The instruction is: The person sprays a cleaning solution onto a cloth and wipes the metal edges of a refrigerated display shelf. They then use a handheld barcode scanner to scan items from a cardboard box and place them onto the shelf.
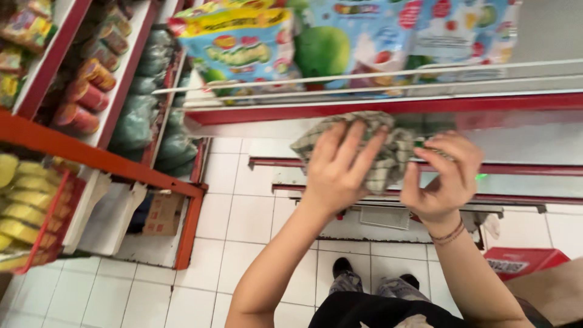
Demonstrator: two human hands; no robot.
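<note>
The checked cloth sits bunched between your two hands, pressed against the red front edge of the shelf, just below the white wire rail that keeps the snack bags in place. Your left hand lies flat over the near part of the cloth, its fingers spread and extended, so the pressure comes from the palm; your right hand pinches the far end of the cloth, thumb curled under and the other fingers folded over the top. To wipe well here, judge the cloth as too crumpled: only a small part seems to meet the shelf, so flatten it under the left palm and let the right hand merely guide the loose end. Keep the stroke along the red edge and below the rail, since the bright snack bags above the cloth lean forward and could be nudged. Left of the cloth, the neighbouring shelving holds dark green packets, round red packs and yellow items in a red basket; below it lie the white floor tiles, your shoes and a red box.
</note>
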